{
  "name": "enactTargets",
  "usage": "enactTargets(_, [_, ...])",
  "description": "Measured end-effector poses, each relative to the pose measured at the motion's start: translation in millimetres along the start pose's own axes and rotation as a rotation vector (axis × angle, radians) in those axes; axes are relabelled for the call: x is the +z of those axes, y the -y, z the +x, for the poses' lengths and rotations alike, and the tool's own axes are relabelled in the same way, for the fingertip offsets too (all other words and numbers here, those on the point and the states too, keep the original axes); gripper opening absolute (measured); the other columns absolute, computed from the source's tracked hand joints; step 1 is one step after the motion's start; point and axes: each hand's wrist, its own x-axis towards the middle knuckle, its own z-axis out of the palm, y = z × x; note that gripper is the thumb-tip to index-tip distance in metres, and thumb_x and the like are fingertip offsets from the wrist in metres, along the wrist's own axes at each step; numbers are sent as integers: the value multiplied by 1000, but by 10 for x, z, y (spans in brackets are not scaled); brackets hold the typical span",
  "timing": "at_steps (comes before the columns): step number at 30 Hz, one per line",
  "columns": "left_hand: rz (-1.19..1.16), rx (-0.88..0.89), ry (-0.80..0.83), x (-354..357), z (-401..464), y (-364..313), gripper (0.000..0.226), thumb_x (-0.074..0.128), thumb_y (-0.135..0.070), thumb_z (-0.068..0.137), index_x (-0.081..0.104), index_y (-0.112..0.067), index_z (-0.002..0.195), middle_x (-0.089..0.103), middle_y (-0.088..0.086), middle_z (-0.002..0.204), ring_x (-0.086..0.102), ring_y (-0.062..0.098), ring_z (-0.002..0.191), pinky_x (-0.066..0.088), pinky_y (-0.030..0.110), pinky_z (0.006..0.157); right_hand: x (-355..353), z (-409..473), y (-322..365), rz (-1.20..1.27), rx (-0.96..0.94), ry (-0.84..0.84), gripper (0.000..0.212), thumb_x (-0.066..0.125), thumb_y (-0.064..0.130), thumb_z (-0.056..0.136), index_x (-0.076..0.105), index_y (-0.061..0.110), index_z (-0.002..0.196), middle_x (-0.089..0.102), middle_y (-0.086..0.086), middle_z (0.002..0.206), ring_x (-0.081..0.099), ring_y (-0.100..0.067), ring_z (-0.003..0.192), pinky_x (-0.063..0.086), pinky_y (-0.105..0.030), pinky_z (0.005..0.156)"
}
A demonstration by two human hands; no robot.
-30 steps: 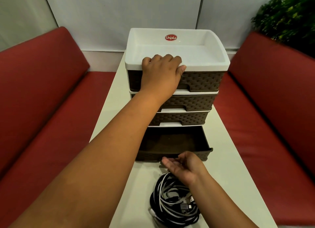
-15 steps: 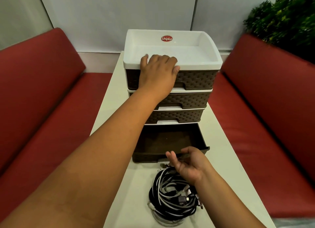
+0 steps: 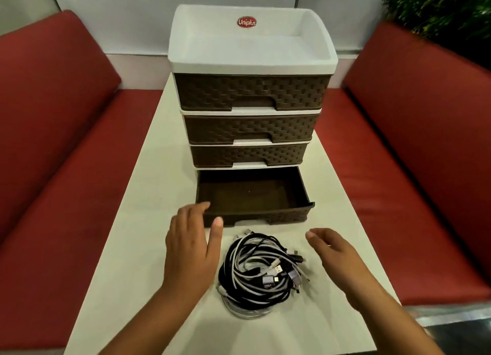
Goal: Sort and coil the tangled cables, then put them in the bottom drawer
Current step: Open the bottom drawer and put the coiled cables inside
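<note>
Both hands, left (image 3: 190, 251) and right (image 3: 333, 255), open, empty, flanking coiled cables (image 3: 261, 271) before pulled-out bottom drawer (image 3: 255, 195).

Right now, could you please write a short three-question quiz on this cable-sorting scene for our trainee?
1. True or false: the bottom drawer of the drawer unit is pulled out and holds nothing.
2. Where does the cable bundle lie? A) in the top tray B) on the table in front of the open drawer C) on the red bench
3. Fill in: the left hand and the right hand are each ___ of the cables, fingers relaxed.

Key: 1 true; 2 B; 3 beside, one on either side, neither with a grip on them.
</note>
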Motion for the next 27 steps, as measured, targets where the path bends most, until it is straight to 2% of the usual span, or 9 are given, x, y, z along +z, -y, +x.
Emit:
enactTargets(2, [-51, -280, 197, 119, -272, 133, 65, 22, -64, 91, 44, -20, 133, 47, 3, 131, 48, 23, 119, 44, 39, 96, 62, -29, -91, -129, 18, 110, 62, 47, 70, 83, 58, 26, 126, 60, 4, 128, 56, -15, 112, 47, -36, 96])
enactTargets(3, [-66, -389, 282, 158, -364, 169, 73, 21, -69, 85, 42, -21, 136, 45, 3, 134, 46, 23, 123, 42, 40, 99, 106, -42, -121, -166, 20, 161, 76, 43, 78, 76, 55, 26, 130, 58, 3, 131, 56, -16, 113, 48, -34, 93])
enactTargets(5, [-65, -496, 387, 217, -467, 204, 81, 22, -73, 81, 41, -19, 139, 44, 4, 136, 43, 22, 126, 38, 39, 104, 177, -95, -105, -218, -6, 217, 83, 41, 81, 72, 54, 23, 130, 60, 2, 127, 58, -13, 105, 50, -27, 81])
enactTargets(8, [-51, -512, 446, 295, -485, 139, 78, 33, -73, 84, 44, -16, 137, 46, 4, 132, 45, 21, 124, 38, 37, 103, 290, -127, -80, -175, -74, 214, 56, 49, 77, 71, 57, 29, 99, 64, 12, 102, 61, -6, 91, 53, -34, 83])
enactTargets(9, [-52, -516, 461, 338, -485, 87, 75, 38, -72, 85, 47, -16, 133, 46, 4, 128, 47, 21, 121, 40, 36, 101, 337, -110, -98, -167, -94, 197, 49, 55, 73, 74, 55, 29, 95, 64, 13, 97, 62, -7, 89, 53, -35, 83])
enactTargets(12, [26, -501, 441, 476, -511, -124, 64, 50, -68, 83, 51, -16, 120, 45, 4, 117, 49, 23, 115, 43, 35, 94, 457, -30, -181, -136, -118, 130, 39, 67, 57, 79, 58, 25, 99, 68, 9, 95, 65, -8, 86, 55, -35, 79])
enactTargets(15, [71, -535, 372, 554, -508, -244, 58, 55, -61, 84, 48, -13, 116, 45, 6, 116, 47, 26, 113, 44, 36, 91, 506, 28, -228, -75, -109, 104, 39, 71, 55, 76, 59, 24, 98, 70, 9, 91, 67, -7, 82, 57, -35, 77])
enactTargets(22, [-48, -662, 284, 620, -487, -304, 42, 53, -43, 89, 47, -10, 114, 46, 6, 115, 52, 27, 107, 44, 36, 84, 522, 73, -304, 97, -53, 124, 29, 75, 39, 77, 58, 24, 96, 70, 7, 91, 67, -11, 84, 55, -34, 77])
enactTargets(27, [-167, -668, 172, 594, -591, -395, 29, 54, -35, 91, 45, -14, 108, 42, -1, 107, 50, 18, 94, 38, 29, 77, 510, 8, -374, 179, -100, 118, 23, 74, 31, 79, 58, 25, 95, 71, 6, 90, 68, -11, 84, 56, -39, 80])
